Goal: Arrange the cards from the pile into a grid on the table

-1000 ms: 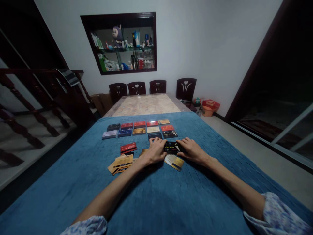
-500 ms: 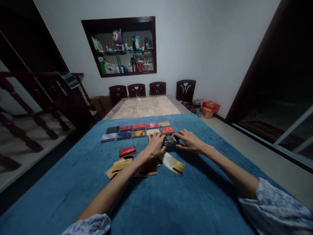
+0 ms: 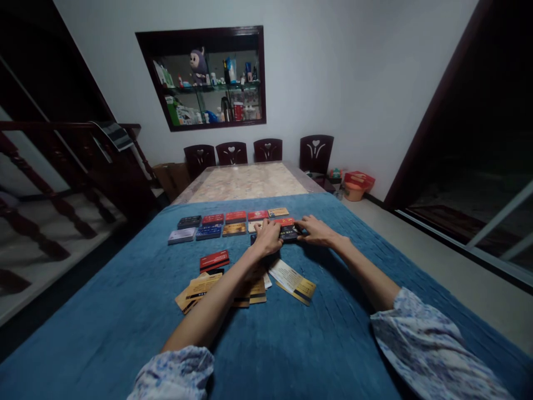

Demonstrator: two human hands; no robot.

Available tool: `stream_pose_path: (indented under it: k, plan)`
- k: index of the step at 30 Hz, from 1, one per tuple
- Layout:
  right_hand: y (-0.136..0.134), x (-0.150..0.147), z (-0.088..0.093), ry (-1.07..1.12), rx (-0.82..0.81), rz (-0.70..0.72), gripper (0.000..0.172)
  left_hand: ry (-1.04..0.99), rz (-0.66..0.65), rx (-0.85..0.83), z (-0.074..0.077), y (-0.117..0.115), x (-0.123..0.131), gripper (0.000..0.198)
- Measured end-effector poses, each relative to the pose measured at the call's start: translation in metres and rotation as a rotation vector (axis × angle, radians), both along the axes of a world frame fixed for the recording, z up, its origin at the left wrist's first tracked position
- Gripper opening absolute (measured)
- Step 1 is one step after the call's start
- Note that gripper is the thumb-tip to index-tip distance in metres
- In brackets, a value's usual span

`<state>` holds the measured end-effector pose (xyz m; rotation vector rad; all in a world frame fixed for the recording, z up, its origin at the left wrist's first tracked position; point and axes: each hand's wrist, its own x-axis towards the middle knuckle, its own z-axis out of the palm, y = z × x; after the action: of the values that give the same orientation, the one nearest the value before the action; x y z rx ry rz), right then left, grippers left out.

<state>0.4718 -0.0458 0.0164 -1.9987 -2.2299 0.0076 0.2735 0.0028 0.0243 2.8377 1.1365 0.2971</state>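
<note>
Both my hands reach forward over a blue cloth (image 3: pixel 291 344). A black card (image 3: pixel 288 234) lies between them, pinched by my left hand (image 3: pixel 266 236) on its left edge and my right hand (image 3: pixel 314 230) on its right edge. It sits at the right end of two rows of cards (image 3: pixel 216 224) laid flat: dark, red, blue, gold and pale ones. Nearer to me lies a loose pile of gold cards (image 3: pixel 200 289), a red card (image 3: pixel 214 260) and a pale gold card (image 3: pixel 291 280).
Beyond the cloth the marble table top (image 3: pixel 245 180) is bare, with several dark chairs (image 3: pixel 268 149) at its far end. A wall niche (image 3: pixel 208 78) holds bottles and a plush toy. A stair railing (image 3: pixel 62 166) stands left; a red basket (image 3: pixel 358 183) sits on the floor right.
Both hands have carried the black card away from me, from beside the loose pile up to the right end of the card rows.
</note>
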Motion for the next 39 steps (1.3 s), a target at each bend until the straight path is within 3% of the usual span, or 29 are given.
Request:
stream_pose_path:
  k: [14,24,39]
  plan:
    - [0.010,0.009,-0.018,-0.032,-0.022,0.000,0.048,0.038,-0.002,-0.035,-0.012,0.013,0.005,0.029]
    - [0.008,0.004,-0.015,0.000,-0.057,-0.041,0.049,0.036,0.005,-0.048,-0.015,0.019,0.006,0.030]
    - [0.022,0.018,-0.027,0.088,-0.072,-0.007,0.049,0.031,0.001,0.018,-0.012,0.005,0.002,0.030]
